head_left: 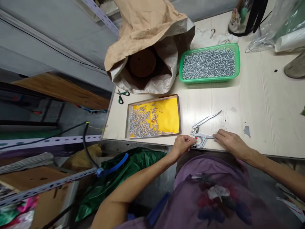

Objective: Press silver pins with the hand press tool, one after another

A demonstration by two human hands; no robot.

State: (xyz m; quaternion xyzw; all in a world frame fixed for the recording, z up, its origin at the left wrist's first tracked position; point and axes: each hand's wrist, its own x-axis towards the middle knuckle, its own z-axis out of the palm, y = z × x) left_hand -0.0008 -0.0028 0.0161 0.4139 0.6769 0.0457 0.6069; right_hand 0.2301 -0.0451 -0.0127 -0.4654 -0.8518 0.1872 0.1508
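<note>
A silver spring-loaded pair of hand pliers lies at the table's front edge, its two handles spread apart. My right hand holds the end of the lower handle between its fingers. At the jaw end, my left hand is closed in a pinch. A small red spot shows by its fingertips; whether it is a separate piece or part of the pliers I cannot tell. Left of the pliers, a shallow tray with a yellow lining holds many small silver spring-like metal pieces.
A green basket full of similar metal pieces stands behind. A large open paper sack leans at the back left, with green-handled scissors in front. A kettle and plastic bags occupy the back right. Shelving flanks the table's left side.
</note>
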